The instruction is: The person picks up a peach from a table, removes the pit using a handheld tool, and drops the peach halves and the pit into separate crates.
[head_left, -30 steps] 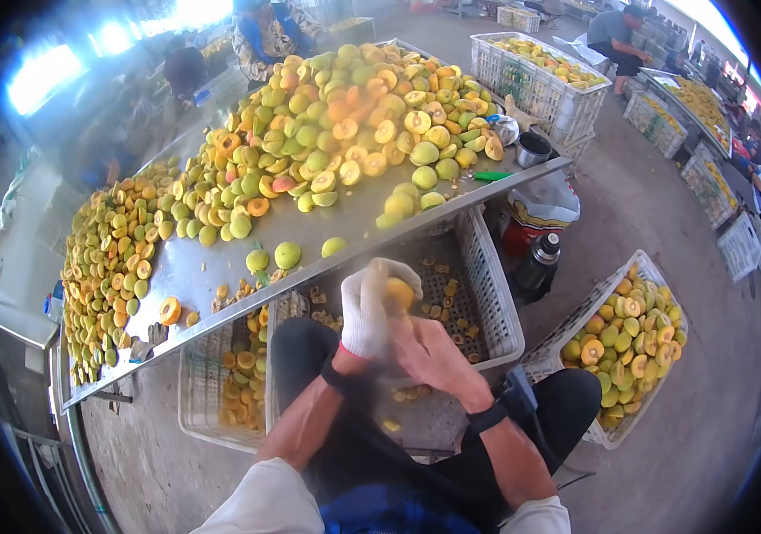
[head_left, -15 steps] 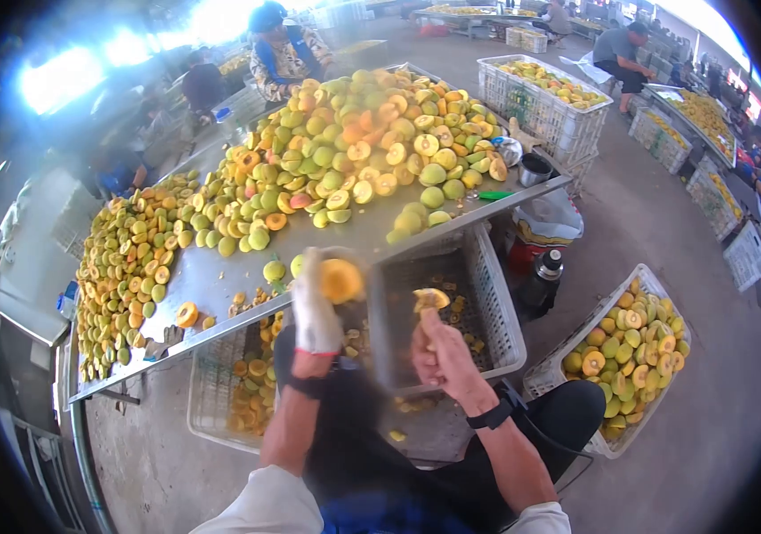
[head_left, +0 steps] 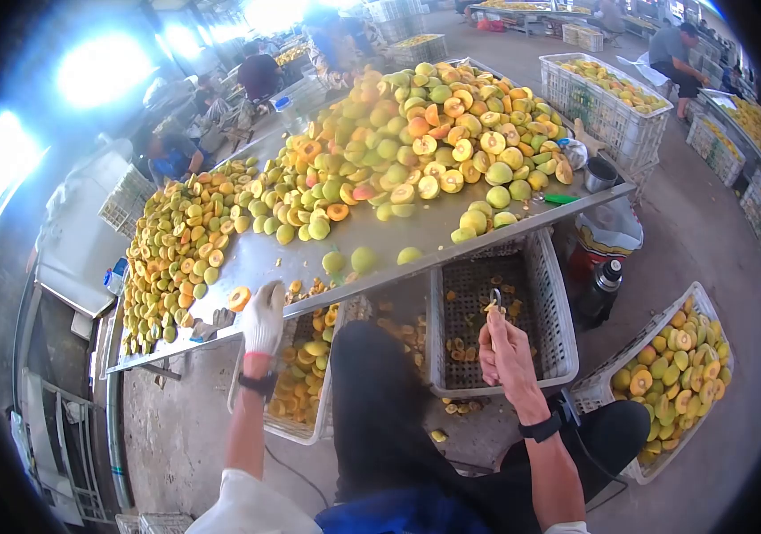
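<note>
My left hand (head_left: 263, 319), in a white glove, reaches to the front edge of the steel table (head_left: 372, 233). Its fingertips rest by a halved orange-fleshed fruit (head_left: 239, 298) lying cut side up on the table. My bare right hand (head_left: 505, 347) is closed around a small pitting tool (head_left: 494, 301) with a scrap of fruit at its tip. It hovers over a white crate (head_left: 551, 303) that holds pits and scraps. A big heap of green and yellow fruit (head_left: 398, 133), whole and halved, covers the table.
A crate of halved fruit (head_left: 305, 392) sits under the table by my left knee, another (head_left: 674, 374) on the floor at right. A black flask (head_left: 599, 289), a sack (head_left: 610, 233) and a metal pot (head_left: 600, 173) stand near the table's right end. Other people work at the back.
My left hand carried a fruit half from my lap out to the table's front edge, where it now lies. My right hand moved the tool with the pit over the scrap crate.
</note>
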The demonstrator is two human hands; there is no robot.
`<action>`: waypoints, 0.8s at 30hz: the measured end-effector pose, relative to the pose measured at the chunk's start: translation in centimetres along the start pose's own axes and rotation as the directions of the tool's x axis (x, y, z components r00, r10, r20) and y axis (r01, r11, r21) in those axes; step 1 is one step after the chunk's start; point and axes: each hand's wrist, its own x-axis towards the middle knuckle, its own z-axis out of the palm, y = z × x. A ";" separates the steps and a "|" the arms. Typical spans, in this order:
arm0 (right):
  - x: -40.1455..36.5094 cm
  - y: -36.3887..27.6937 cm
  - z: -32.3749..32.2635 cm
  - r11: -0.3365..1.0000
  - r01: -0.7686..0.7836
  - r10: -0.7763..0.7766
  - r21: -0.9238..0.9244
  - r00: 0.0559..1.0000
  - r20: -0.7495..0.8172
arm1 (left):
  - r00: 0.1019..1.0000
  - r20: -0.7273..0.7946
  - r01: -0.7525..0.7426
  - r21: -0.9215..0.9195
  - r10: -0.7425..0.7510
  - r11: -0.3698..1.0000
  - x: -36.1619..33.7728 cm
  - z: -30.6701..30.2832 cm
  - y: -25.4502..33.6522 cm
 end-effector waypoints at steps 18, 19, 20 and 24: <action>1.0 -0.1 0.0 0.999 -0.027 0.026 -0.043 0.999 -0.018 | 0.948 0.310 -0.176 0.326 0.071 0.929 21.7 21.1 0.7; 0.9 0.0 0.1 0.999 -0.019 0.019 -0.048 1.000 -0.014 | 0.943 0.326 -0.180 0.330 0.067 0.927 21.6 21.3 0.5; 0.4 0.2 0.3 0.998 -0.033 0.032 -0.050 0.999 -0.018 | 0.938 0.329 -0.202 0.271 0.106 0.941 21.1 20.9 0.1; 0.1 -0.5 1.5 0.998 -0.007 0.007 -0.067 1.000 -0.001 | 0.965 0.253 -0.114 0.178 0.066 0.977 16.7 15.9 1.9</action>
